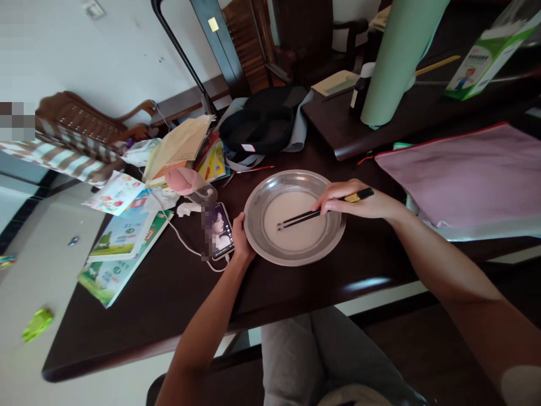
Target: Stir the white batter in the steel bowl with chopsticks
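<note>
On the dark tabletop (169, 293), near its middle, sat a round metal dish (291, 176) holding a pale liquid (298, 239). The right hand (359, 204) had its grip pinching black chopsticks (304, 217), their tips close together and dipped in the liquid. The left hand (240, 239) had its grip curled on the dish's left rim. A phone (220, 228) lay just left of that hand, and a pink folder (465, 175) lay to the far right.

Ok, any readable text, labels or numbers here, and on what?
None legible.
On the green-and-white box: print too blurred.
On the booklets: print too small.
On the phone screen: a picture, no readable words.
On the metal plate and chopsticks: no markings seen.
</note>
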A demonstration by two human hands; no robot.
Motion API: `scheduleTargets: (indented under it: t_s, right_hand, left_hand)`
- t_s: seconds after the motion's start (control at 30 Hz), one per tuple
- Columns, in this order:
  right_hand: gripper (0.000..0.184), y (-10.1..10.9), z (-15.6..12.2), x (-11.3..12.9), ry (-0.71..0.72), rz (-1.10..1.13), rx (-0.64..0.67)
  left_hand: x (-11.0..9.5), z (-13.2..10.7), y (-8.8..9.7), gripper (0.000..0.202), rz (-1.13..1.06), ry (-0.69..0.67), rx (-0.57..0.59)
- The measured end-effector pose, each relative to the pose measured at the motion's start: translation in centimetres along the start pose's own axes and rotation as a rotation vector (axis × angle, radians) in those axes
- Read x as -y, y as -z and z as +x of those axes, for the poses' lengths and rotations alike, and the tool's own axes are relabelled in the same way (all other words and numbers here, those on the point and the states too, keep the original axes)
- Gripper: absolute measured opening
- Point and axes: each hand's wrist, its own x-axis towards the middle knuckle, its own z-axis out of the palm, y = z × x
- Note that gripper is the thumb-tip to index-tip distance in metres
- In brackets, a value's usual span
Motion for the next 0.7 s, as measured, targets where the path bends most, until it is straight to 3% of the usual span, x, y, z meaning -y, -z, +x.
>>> scheduleTargets:
  t_s: [0.2, 0.3, 0.4, 0.5, 0.6, 0.7]
  right_hand:
    - [0.039, 1.0, -0.5, 0.2, -0.052, -0.022, -0.186]
    - [0.041, 0.9, -0.6, 0.4, -0.036, 0.037, -0.088]
    - [0.03, 0.2, -0.1, 0.1, 0.031, 0.005, 0.011]
    - [0.024, 0.2, -0.1, -0.1, 0.019, -0.063, -0.087]
    - [0.034, 0.9, -0.6, -0.1, -0.046, -0.052, -0.223]
    - [0.041, 1.0, -0.7, 0.1, -0.044, 0.018, -0.153]
  left_hand:
    - [-0.2, -0.3, -0.3, 0.025, -0.019, 0.019, -0.027]
    - [-0.2, -0.3, -0.4, 0.025, -0.007, 0.025, -0.045]
    - [-0.3, -0.3, -0.4, 0.023, -0.011, 0.029, -0.045]
    - [-0.3, -0.4, -0.4, 0.021, -0.021, 0.033, -0.033]
    - [-0.3, -0.4, -0.5, 0.022, -0.017, 0.034, -0.041]
    - [-0.3, -0.4, -0.6, 0.022, -0.007, 0.031, -0.055]
